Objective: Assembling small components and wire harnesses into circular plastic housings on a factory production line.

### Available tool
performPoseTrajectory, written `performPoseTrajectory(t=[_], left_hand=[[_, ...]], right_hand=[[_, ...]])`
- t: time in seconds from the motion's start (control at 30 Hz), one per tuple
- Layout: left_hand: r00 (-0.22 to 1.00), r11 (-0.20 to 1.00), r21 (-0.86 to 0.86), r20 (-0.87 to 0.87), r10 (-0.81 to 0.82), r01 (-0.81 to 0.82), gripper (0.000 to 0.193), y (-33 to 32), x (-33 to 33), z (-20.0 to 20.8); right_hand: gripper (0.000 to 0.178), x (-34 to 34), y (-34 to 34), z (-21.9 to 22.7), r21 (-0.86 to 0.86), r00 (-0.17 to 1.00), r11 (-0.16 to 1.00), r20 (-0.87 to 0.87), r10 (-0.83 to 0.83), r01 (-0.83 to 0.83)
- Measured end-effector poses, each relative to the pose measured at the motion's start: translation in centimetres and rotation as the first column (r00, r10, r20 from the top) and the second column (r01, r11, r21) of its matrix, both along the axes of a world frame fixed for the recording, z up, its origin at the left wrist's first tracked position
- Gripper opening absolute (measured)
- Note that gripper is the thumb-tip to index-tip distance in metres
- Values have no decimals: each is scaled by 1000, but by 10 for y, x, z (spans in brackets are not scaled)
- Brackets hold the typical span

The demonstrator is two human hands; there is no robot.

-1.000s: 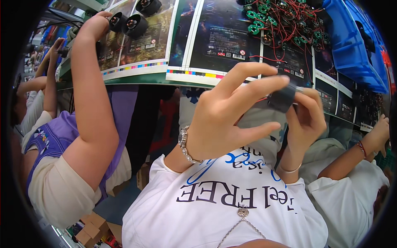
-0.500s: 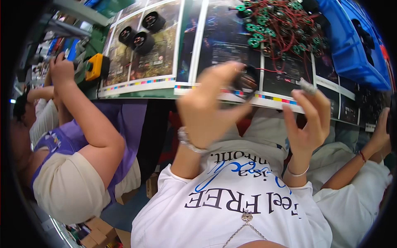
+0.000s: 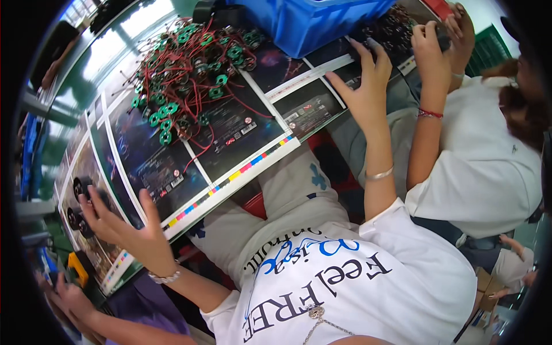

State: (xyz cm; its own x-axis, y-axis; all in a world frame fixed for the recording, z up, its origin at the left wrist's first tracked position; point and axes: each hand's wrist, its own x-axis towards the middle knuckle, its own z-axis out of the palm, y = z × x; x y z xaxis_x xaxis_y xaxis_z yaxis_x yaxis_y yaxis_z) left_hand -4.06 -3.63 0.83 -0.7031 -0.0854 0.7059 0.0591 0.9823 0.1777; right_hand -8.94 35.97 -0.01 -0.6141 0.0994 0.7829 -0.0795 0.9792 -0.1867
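At the left end of the table, my left hand (image 3: pixel 135 236) is open, its fingers stretched out over black round housings (image 3: pixel 84 186) standing on the printed sheet. My right hand (image 3: pixel 372 95) is open too, thumb apart. It reaches beyond the table's front edge towards a pile of small black parts (image 3: pixel 379 26) beside the blue bin (image 3: pixel 313 26). I see nothing held in either hand; the right fingertips are partly lost against the dark pile. Between my hands lies a heap of small parts with green rings and red wires (image 3: pixel 190 75).
Printed sheets (image 3: pixel 241 135) cover the table. At right, a co-worker's hands (image 3: pixel 434 57) are near the black pile. Another person's hand (image 3: pixel 72 302) is at lower left, close to a yellow-and-black box (image 3: pixel 77 268). A dark round object (image 3: pixel 210 12) stands behind the heap.
The view has swung to the right. My left hand has left the black housing it held and moved left to the others. My right hand has reached out to the right, towards the black parts.
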Motion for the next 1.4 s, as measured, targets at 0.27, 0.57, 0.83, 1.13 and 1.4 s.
performPoseTrajectory(t=[0.27,0.57,0.83,1.13,1.4], left_hand=[[978,972,182,119,-170,147,78,5,4,-3],[970,969,194,160,-184,152,73,8,4,-1],[973,967,212,151,-172,138,69,7,4,-3],[971,963,239,170,-167,124,64,7,5,-3],[968,963,245,191,-161,112,59,10,5,0]], right_hand=[[85,-36,79,6,66,926,945,192,-326,319],[80,-44,82,10,35,944,980,263,-200,198],[64,-46,99,12,9,977,999,207,-53,52],[69,-32,86,18,154,913,950,270,-306,273],[83,-38,117,36,223,785,930,500,-366,291]])
